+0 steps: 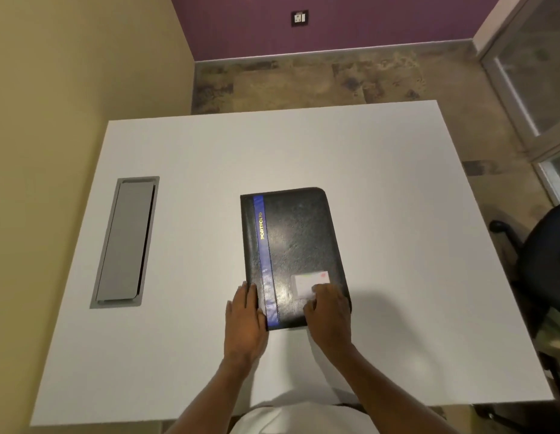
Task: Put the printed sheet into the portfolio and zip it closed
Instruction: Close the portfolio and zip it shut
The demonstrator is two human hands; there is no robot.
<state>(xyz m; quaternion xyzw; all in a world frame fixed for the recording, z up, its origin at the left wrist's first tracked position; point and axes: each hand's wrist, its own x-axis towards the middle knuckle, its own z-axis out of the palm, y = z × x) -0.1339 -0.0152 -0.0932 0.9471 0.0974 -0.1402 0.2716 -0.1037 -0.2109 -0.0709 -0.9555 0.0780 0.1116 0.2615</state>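
Observation:
A black portfolio point(295, 245) with a blue stripe and yellow lettering lies closed and flat on the white table point(397, 214). A small white label point(308, 281) sits near its lower right corner. My left hand point(245, 321) rests flat against the portfolio's near left corner, along the spine side. My right hand point(327, 311) lies on the near right corner, fingers curled over the cover and partly over the label. No printed sheet is visible. The zipper's state cannot be told from here.
A grey cable hatch point(125, 242) is set into the table on the left. A dark office chair point(541, 261) stands past the table's right edge. A yellow wall runs along the left side.

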